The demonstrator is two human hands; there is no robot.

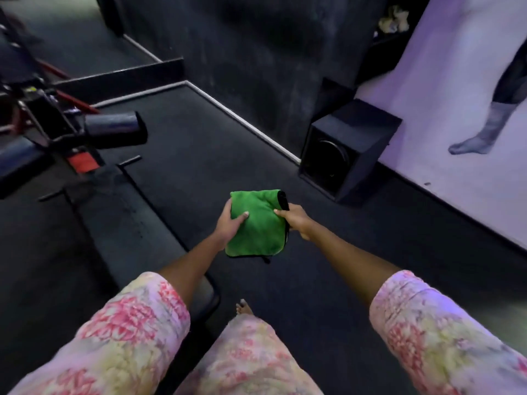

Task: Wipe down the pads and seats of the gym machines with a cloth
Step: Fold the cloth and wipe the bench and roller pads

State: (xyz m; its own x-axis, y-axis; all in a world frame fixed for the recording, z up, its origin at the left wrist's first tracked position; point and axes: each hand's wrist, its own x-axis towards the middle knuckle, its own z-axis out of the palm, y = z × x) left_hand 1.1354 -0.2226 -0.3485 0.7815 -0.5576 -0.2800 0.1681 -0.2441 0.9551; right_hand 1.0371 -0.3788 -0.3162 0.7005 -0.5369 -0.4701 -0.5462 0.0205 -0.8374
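**Folded green cloth held between both hands above the gym floor**

Nearest the camera, two floral pink sleeves (pixel 445 332) reach forward, and a bare foot (pixel 243 307) shows on the dark floor (pixel 328 269) between them. Just beyond, the green cloth (pixel 256 223) is held in the air between the two hands, in front of the body. The left hand (pixel 229 223) grips its left edge, thumb pressed flat on the top face and fingers hidden underneath. The right hand (pixel 296 222) pinches the right edge, closed on the fabric where a black trim runs.

The cloth is folded into a thick, roughly square pad, bright green and plush, with black binding showing along its right side and a small black tag or corner hanging below the near edge.

Farther off to the left stands a gym machine (pixel 57 132) with a dark cylindrical roller pad (pixel 114 128) pointing toward the middle. To the right, a black speaker box (pixel 348 155) sits on the floor against the pale wall (pixel 456 81).
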